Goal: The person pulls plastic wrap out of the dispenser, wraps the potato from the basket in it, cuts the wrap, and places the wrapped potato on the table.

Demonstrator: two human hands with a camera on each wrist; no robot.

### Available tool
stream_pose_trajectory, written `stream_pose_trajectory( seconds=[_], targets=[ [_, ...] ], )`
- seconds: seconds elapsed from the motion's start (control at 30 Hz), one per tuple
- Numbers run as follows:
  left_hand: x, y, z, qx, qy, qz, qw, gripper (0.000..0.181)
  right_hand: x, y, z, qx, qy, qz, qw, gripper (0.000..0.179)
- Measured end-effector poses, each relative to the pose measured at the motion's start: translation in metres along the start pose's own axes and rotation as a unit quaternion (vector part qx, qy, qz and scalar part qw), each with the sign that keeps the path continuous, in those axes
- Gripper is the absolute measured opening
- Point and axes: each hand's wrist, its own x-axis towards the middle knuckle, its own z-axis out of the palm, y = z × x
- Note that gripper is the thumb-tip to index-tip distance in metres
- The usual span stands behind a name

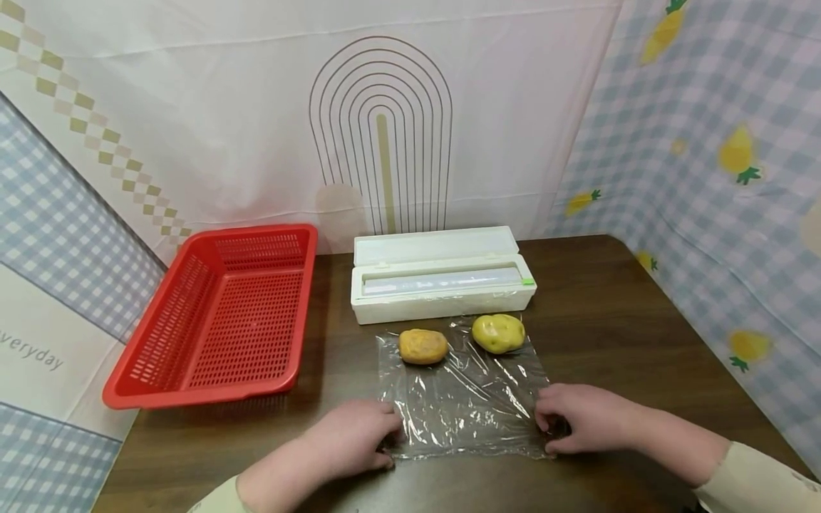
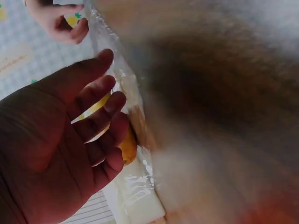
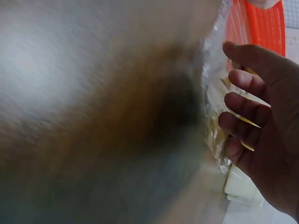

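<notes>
Left hand (image 1: 359, 436) and right hand (image 1: 586, 418), fingers loose, flank the film (image 1: 465, 420) — presumably keeping it flat, though I can't confirm contact.

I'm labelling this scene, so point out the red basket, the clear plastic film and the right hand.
Red basket (image 1: 249, 326): head view, on its perforated floor.
Clear plastic film (image 1: 465, 410): head view, on its bare stretch between the hands.
Right hand (image 1: 582, 419): head view, on its back.
</notes>
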Motion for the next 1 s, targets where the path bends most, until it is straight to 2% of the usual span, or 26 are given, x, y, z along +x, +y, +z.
stream_pose_trajectory(
  seconds=[0.17,0.3,0.53,0.67,0.9,1.0],
  targets=[
    [-0.001,0.0,0.005,0.023,-0.002,-0.006,0.9997,0.022,-0.008,-0.003,0.007,0.01,-0.024,-0.001,0.9997,0.033],
    [-0.001,0.0,0.009,0.035,0.003,-0.009,0.9993,0.018,-0.01,-0.001,0.011,0.003,-0.027,-0.004,0.9996,0.032],
    [0.0,-0.001,0.01,0.037,0.026,0.001,0.999,0.018,-0.011,0.002,0.012,-0.008,-0.008,-0.044,0.999,0.027],
    [-0.001,-0.001,0.008,0.018,0.031,-0.007,0.9993,0.016,-0.011,0.003,0.011,-0.012,0.004,-0.059,0.9982,0.026],
    [0.0,-0.009,-0.003,-0.001,0.07,-0.032,0.997,0.016,-0.006,0.003,-0.008,0.006,0.022,-0.022,0.9995,0.023],
    [0.002,-0.013,-0.01,0.0,0.095,-0.056,0.9939,0.014,-0.002,0.004,-0.021,-0.006,0.043,-0.007,0.999,0.022]
  ],
)
